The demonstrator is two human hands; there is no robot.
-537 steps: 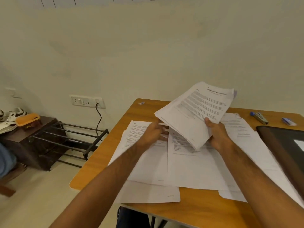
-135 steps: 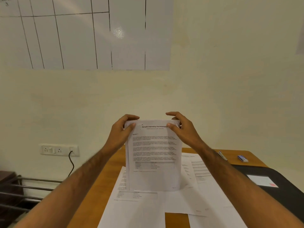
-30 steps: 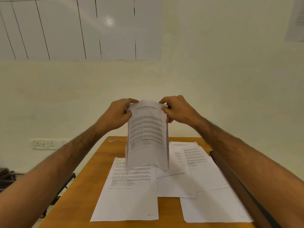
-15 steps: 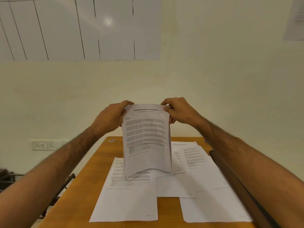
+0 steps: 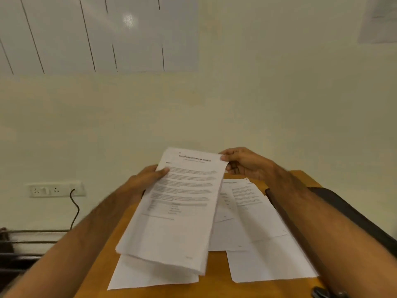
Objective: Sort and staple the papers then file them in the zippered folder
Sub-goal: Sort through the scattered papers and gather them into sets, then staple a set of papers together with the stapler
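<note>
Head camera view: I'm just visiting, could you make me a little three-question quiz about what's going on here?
1. True or false: both hands grip the stack of papers.
2. Which hand pinches the stack's top corner? A) left hand B) right hand
3. Fill in: loose sheets lie flat on the wooden ____.

Key: 1 true; 2 B; 3 table. The left hand holds the stack's left edge. The dark folder sits at the right.

The print on the held stack of papers is too blurred to read. The stack hides most of the left hand and part of the loose sheets beneath. The dark folder is cut off by the right edge.
</note>
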